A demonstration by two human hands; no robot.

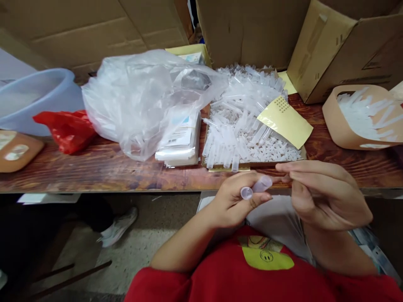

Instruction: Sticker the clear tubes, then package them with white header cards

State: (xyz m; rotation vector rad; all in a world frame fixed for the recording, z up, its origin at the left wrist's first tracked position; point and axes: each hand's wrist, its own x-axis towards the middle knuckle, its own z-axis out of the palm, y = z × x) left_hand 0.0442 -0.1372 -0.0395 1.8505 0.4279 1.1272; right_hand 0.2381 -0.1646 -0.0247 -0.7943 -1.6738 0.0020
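Observation:
My left hand (236, 199) holds a small clear plastic tube (256, 187) between thumb and fingers, its open round end facing me. My right hand (324, 193) is just to the right, its fingertips pinched at the far end of the same tube. Both hands hover at the near edge of the wooden table (94, 167), right in front of a flat cardboard tray (226, 167) heaped with several clear tubes and small white caps. A yellow sticker sheet (285, 121) lies on that heap.
A crumpled clear plastic bag (141, 96) and a stack of white packets (182, 142) lie left of the tray. Further left are a red bag (67, 130) and a pale blue basin (34, 96). A tan container (346, 126) of tubes stands right; cardboard boxes (346, 46) line the back.

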